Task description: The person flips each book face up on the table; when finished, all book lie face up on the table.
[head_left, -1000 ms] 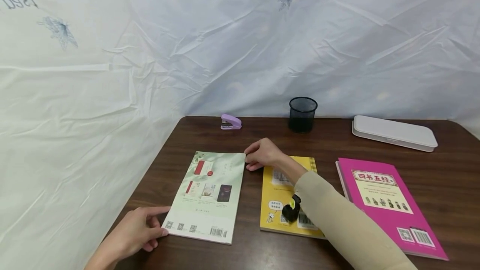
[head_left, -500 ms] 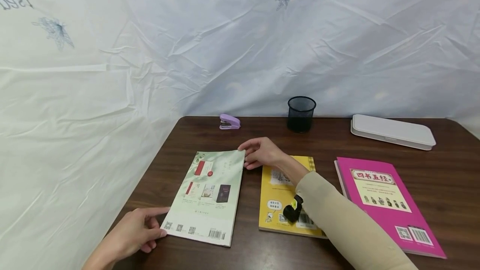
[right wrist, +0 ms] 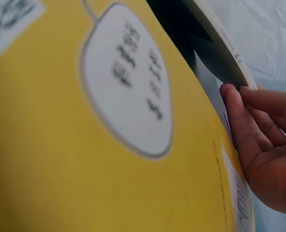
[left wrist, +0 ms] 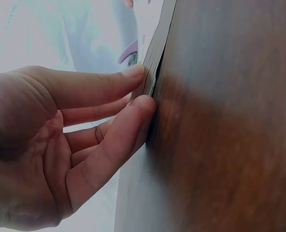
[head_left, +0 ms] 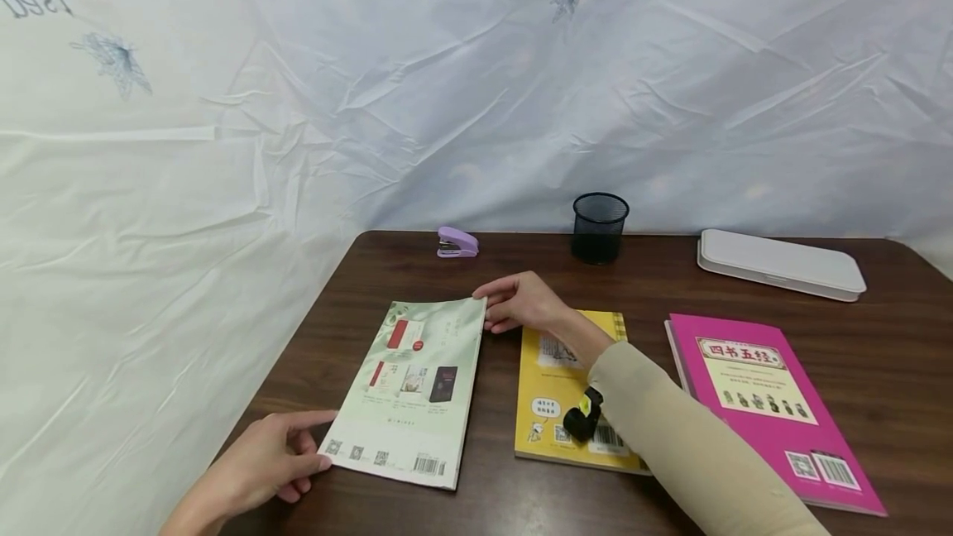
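A thin pale-green magazine [head_left: 417, 387], back cover up with red and dark pictures and a barcode, lies at the table's left. My left hand [head_left: 260, 461] holds its near left corner; in the left wrist view, forefinger and thumb meet the page edges [left wrist: 155, 53]. At the far right corner my right hand [head_left: 524, 304] pinches the magazine between fingers and thumb. The right wrist view shows that side of the magazine [right wrist: 220, 38] raised off the table, its spine visible. Under the right forearm lies a yellow book [head_left: 543, 404], partly hidden by the sleeve and a black wrist strap.
A pink book [head_left: 767, 404] lies to the right, partly behind the sleeve [head_left: 685, 445]. Along the back stand a purple stapler [head_left: 457, 243], a black mesh pen cup [head_left: 599, 230] and a white case [head_left: 782, 263]. White sheeting [head_left: 476, 106] hangs behind the brown table [head_left: 402, 271].
My right fingers have gone from beside the magazine's far right corner onto it, and that corner has come up slightly. The left hand has stayed in place.
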Available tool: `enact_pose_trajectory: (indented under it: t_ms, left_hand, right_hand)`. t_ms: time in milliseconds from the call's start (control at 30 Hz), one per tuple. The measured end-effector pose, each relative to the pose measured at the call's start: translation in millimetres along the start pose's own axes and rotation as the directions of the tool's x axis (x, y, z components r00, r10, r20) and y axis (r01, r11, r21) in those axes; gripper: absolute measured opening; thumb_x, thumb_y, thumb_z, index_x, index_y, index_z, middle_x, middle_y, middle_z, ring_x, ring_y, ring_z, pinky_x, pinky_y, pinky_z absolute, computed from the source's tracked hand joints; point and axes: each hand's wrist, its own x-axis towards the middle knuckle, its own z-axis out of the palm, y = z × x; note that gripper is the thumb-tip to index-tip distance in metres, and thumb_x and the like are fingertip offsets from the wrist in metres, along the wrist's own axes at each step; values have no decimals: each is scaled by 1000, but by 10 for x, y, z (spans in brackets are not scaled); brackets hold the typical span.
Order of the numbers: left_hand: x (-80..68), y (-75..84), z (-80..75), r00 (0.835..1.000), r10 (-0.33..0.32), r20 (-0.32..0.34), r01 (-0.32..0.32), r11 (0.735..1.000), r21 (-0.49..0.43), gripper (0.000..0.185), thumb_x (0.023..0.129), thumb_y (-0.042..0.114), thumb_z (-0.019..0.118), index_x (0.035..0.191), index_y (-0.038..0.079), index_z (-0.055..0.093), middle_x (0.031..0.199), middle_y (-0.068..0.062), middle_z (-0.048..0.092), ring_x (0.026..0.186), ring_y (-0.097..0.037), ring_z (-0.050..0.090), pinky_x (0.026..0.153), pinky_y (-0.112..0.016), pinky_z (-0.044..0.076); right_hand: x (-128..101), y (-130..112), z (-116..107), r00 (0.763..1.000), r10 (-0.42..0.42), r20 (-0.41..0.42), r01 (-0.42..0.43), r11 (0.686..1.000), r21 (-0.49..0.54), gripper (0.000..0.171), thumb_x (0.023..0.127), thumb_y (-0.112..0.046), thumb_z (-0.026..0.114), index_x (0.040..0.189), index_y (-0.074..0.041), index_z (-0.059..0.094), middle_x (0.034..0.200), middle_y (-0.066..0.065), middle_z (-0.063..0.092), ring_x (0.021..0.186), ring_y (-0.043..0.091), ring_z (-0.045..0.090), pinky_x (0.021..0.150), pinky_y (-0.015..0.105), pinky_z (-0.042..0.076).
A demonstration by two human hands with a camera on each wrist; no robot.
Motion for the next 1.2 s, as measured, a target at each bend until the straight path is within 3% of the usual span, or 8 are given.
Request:
enact_pose_trajectory:
  t_ms: [267, 667, 933, 1200]
  left_hand:
    - [-8, 5, -10, 1000, 5, 3, -5, 1000, 7, 70, 84, 12, 87, 144, -7, 58, 78, -4, 58, 62, -21, 67, 50, -32, 60]
    - [-15, 32, -13, 999, 37, 8, -37, 997, 71, 69, 83, 16, 89, 145, 0, 62, 74, -2, 59, 59, -18, 63, 48, -31, 57]
    - [-11, 50, 20, 1000, 16, -23, -13, 996, 93, 74, 76, 12, 91, 144, 6, 64, 70, -1, 58, 55, -16, 58, 46, -28, 52]
    - [-24, 63, 65, 996, 45, -73, -30, 981, 191, 73, 73, 12, 92, 141, 7, 66, 66, 3, 56, 47, -13, 51, 44, -24, 45]
  right_hand:
    - [1, 21, -22, 999, -31, 29, 31, 999, 8, 33, 97, 2, 71, 130, -1, 72, 105, 15, 80, 79, 19, 78, 75, 39, 68]
    - [-31, -5, -18, 1000, -12, -1, 12, 999, 32, 31, 97, -2, 73, 129, -2, 73, 104, 16, 81, 78, 21, 79, 72, 39, 68]
    - [-50, -22, -16, 1000, -28, -2, 28, 999, 44, 34, 98, -3, 72, 132, -1, 72, 109, 19, 80, 79, 20, 79, 73, 39, 68]
    - [-64, -34, -8, 1000, -27, -15, 28, 999, 42, 34, 98, -5, 73, 132, -2, 72, 107, 17, 81, 81, 20, 80, 74, 38, 68]
